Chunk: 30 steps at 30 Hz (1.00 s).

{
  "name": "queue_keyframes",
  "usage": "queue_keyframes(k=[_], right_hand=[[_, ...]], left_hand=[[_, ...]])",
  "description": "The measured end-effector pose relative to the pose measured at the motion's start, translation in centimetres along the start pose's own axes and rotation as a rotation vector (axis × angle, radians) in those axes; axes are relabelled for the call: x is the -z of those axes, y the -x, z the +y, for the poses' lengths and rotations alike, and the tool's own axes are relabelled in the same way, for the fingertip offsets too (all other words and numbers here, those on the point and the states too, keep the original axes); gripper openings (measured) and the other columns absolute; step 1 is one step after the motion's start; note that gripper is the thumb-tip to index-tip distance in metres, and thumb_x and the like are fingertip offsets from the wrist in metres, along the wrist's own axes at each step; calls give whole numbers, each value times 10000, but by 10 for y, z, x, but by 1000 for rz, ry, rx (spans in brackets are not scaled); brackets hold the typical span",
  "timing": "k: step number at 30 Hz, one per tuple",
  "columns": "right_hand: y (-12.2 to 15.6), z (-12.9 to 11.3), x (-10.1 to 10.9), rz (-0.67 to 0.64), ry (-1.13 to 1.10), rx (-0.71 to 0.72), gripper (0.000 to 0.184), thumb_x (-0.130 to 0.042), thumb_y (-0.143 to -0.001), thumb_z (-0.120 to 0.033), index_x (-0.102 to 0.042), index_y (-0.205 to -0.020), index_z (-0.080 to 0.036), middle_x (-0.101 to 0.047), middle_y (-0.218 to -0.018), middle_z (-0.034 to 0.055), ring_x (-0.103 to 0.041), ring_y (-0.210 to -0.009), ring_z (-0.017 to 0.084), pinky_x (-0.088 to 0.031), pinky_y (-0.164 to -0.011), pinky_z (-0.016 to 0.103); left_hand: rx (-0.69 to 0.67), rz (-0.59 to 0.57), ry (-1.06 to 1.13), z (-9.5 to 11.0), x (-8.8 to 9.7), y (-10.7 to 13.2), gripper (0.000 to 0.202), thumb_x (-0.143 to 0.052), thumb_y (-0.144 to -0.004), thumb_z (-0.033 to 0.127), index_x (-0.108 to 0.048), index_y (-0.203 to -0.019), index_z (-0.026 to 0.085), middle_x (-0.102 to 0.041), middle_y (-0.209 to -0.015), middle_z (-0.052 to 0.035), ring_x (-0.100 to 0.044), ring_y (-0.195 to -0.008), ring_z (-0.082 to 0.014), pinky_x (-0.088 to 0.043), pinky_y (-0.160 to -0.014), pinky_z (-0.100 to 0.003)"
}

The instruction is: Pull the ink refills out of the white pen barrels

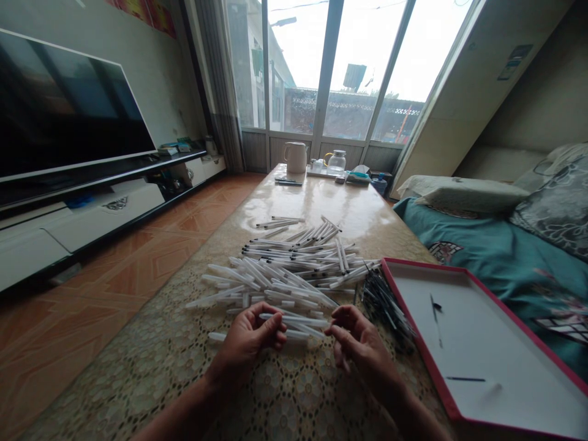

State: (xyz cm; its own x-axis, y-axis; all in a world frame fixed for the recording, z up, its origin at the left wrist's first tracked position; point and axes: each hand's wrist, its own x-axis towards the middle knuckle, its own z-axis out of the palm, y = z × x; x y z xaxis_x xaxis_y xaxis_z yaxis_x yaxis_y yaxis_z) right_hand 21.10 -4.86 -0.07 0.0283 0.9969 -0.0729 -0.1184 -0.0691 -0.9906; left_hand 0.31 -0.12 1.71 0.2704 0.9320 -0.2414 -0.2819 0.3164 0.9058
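The left hand and right hand each pinch one end of a white pen tube. It lies sideways between them, near the table's front edge.

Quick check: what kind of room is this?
Most likely a home living room: a big television on a low cabinet, a cushioned couch, and a long table covered with pen tubes.

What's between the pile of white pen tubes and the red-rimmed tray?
A bundle of dark pen refills lies between the pile of white pen tubes and the red-rimmed tray, along its left rim; the head view shows it.
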Motion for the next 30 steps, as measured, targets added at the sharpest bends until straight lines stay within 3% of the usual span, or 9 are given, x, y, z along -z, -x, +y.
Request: queue_keyframes(k=[3,9,11,13,16,19,25,30], right_hand=[[1,0,-2,-7,20,-31,357,-652,-767,-520,-506,-807,-196,-556,-625,-58,-382,-324,30,-263,-307,147],[-1,-11,14,99,110,77,333,-636,-796,-502,-540,-823,-184,-529,-626,-47,-424,-391,59,-315,-356,174],[-2,-17,28,262,172,155,332,-620,-807,-504,-534,-841,-186,-533,-628,-36,-440,-406,77,-335,-364,189],[-4,-22,44,509,290,248,335,-583,-823,-519,-525,-848,-189,-550,-626,-20,-471,-422,102,-373,-389,212],[-7,-26,65,846,551,366,304,-511,-865,-495,-510,-860,-190,-612,-681,31,-573,-520,163,-457,-524,276],[-10,-24,79,1002,775,409,257,-447,-894,-428,-513,-925,-181,-661,-778,97,-627,-680,243,-461,-647,352],[-19,-12,88,984,1129,567,258,-489,-836,-373,-609,-907,-156,-617,-1124,193,-535,-1047,350,-384,-867,477],[-21,-10,74,863,1087,705,211,-493,-843,-303,-604,-939,-152,-626,-1081,169,-545,-1028,314,-395,-901,479]], left_hand=[[-9,-15,6,-3,-2,1,369,-840,-599,387,-612,-753,140,-665,-603,-6,-601,-484,-108,-460,-460,-194],[-32,52,35,6,4,0,352,-847,-597,349,-614,-762,141,-672,-603,1,-603,-497,-100,-469,-468,-179],[-47,95,45,12,8,0,351,-845,-597,338,-620,-783,143,-681,-620,-1,-611,-515,-101,-478,-490,-179],[-72,140,27,17,11,0,349,-839,-599,333,-625,-800,144,-687,-643,-4,-618,-527,-107,-486,-506,-190],[-134,190,-78,22,15,0,329,-817,-619,351,-629,-794,147,-686,-655,-9,-621,-538,-124,-487,-517,-211],[-220,192,-255,25,19,-1,282,-783,-655,361,-644,-788,155,-680,-639,-15,-614,-556,-144,-463,-509,-217],[-330,217,-663,30,30,-5,166,-707,-708,343,-675,-713,180,-662,-645,-21,-600,-616,-188,-438,-577,-251],[-520,364,-1018,29,38,-10,142,-669,-716,295,-703,-813,197,-683,-900,-86,-596,-901,-298,-425,-804,-379]])
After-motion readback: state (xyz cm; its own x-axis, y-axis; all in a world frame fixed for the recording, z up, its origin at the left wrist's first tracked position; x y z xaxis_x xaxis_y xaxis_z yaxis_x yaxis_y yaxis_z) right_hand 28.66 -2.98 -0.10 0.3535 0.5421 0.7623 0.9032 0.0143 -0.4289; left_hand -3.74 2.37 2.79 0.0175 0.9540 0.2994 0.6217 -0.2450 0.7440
